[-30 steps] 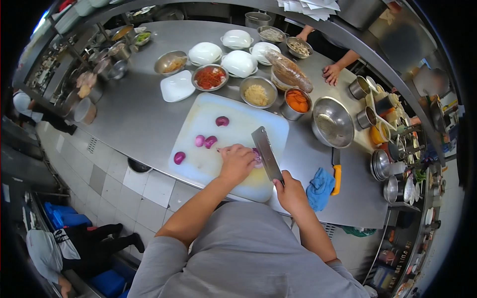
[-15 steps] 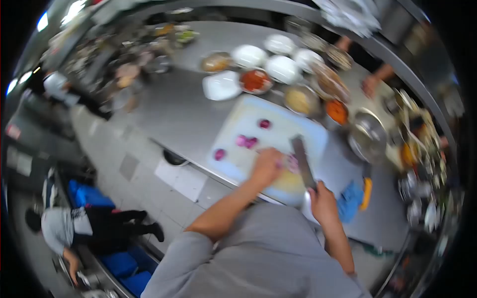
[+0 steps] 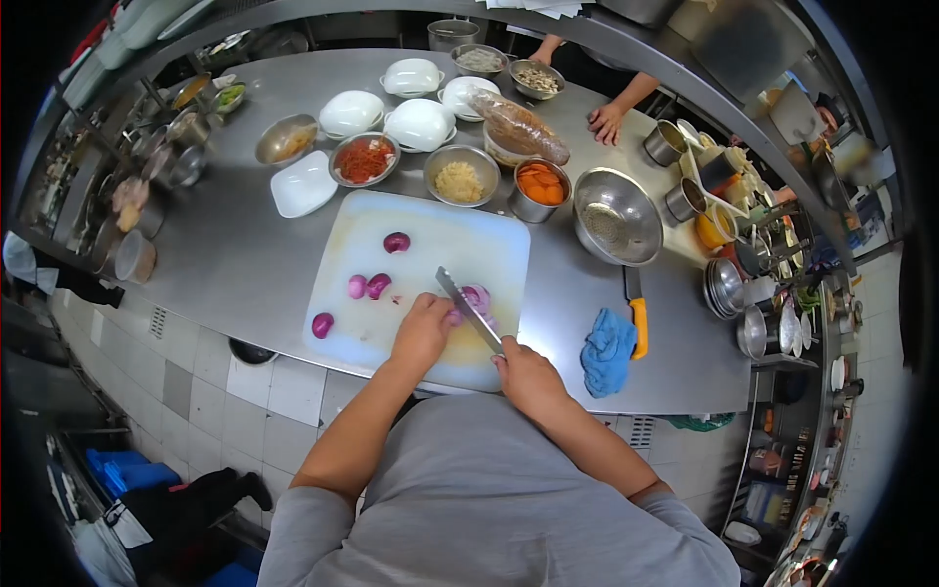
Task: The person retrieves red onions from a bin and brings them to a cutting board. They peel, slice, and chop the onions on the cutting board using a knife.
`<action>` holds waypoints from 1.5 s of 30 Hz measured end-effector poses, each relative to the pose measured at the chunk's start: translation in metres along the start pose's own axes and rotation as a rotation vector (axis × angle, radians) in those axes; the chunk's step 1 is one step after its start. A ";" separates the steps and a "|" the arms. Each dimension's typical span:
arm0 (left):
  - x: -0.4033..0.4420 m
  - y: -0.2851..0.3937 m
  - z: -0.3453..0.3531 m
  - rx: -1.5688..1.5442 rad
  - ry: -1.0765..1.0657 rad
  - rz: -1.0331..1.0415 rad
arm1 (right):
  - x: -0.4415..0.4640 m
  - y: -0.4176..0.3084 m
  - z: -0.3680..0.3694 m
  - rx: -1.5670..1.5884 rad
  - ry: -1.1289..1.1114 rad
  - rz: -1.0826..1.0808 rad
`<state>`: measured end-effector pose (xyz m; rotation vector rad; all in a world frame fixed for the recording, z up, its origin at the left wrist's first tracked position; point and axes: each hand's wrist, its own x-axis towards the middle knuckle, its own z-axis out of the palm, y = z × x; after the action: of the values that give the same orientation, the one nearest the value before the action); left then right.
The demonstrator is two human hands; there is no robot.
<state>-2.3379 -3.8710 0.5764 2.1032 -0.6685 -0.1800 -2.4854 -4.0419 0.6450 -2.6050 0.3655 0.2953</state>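
A white cutting board (image 3: 362, 230) lies on the steel table. My right hand (image 3: 529, 375) is closed on the handle of a cleaver (image 3: 468, 310), whose blade slants up to the left over the board. Beside the blade, my left hand (image 3: 423, 330) has its fingers curled against a piece of red onion (image 3: 453, 318). Cut onion (image 3: 477, 298) sits just right of the blade. Several other red onion pieces rest on the board's left half, among them one near the top (image 3: 396, 242) and one at the left edge (image 3: 323, 325).
Beyond the board stand bowls of red shreds (image 3: 364, 159), chopped garlic-like bits (image 3: 458, 182) and orange slices (image 3: 540, 184). An empty steel bowl (image 3: 617, 216), a yellow-handled knife (image 3: 639, 328) and a blue cloth (image 3: 608, 353) are to the right. A co-worker's hand (image 3: 606, 123) rests across the table.
The view swung left and came back. The cleaver is now tilted further left, closer to my left hand, and the cut onion shows on its right side.
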 end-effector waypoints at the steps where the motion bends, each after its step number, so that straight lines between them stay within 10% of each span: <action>1: 0.001 -0.001 0.000 0.020 0.000 0.007 | 0.000 -0.003 -0.002 -0.015 -0.032 -0.014; 45: -0.004 -0.027 0.002 -0.063 0.106 0.180 | 0.006 -0.032 -0.008 -0.067 -0.095 0.044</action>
<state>-2.3308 -3.8581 0.5528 1.9653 -0.7737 0.0104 -2.4683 -4.0204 0.6643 -2.6395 0.3855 0.4524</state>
